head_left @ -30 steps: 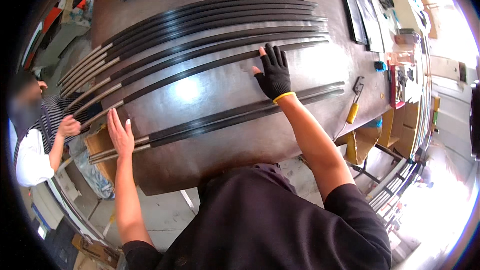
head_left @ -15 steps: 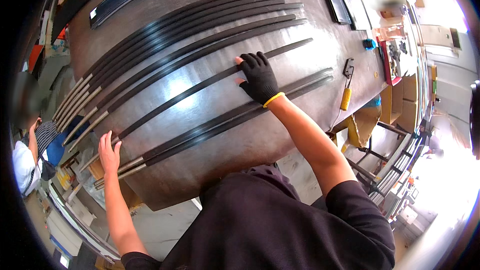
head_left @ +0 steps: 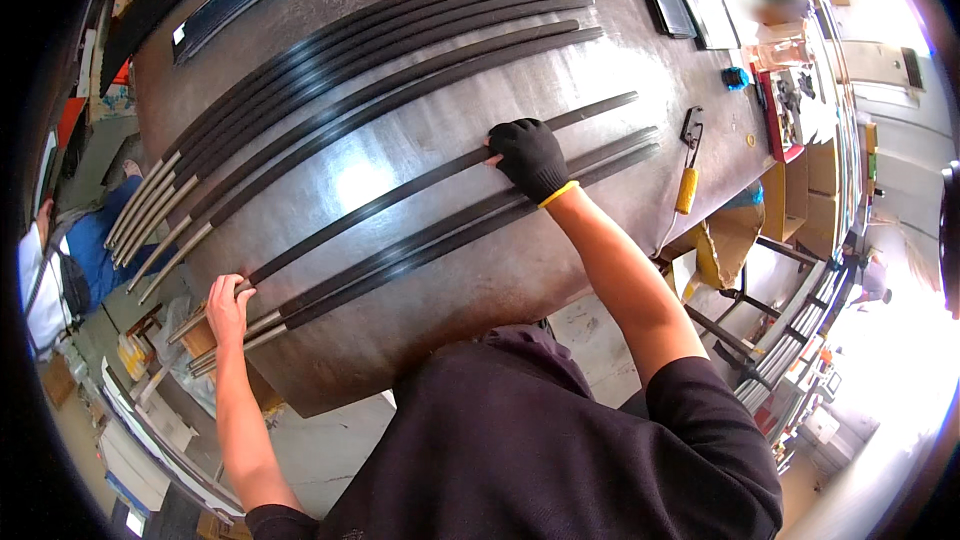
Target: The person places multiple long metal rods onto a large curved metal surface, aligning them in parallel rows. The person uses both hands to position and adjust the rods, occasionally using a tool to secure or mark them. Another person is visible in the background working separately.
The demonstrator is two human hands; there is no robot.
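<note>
Worktop (head_left: 390,360): dark, glossy.
Far rods (head_left: 300,60): black-sleeved, side by side.
Near rods (head_left: 430,236): two, alike.
Held rod (head_left: 440,172): long, thin, black-sleeved, bare metallic at left; across worktop, between these groups.
Yellow-handled tool (head_left: 688,190): at right, apart.
Right grip (head_left: 528,155): black-gloved, closed on held rod, right of its middle.
Left grip (head_left: 227,308): bare, closed around it, near metallic part.

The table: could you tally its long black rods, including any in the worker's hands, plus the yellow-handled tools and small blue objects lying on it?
Long black rods: 9
Yellow-handled tool: 1
Small blue object: 1
Total: 11
</note>
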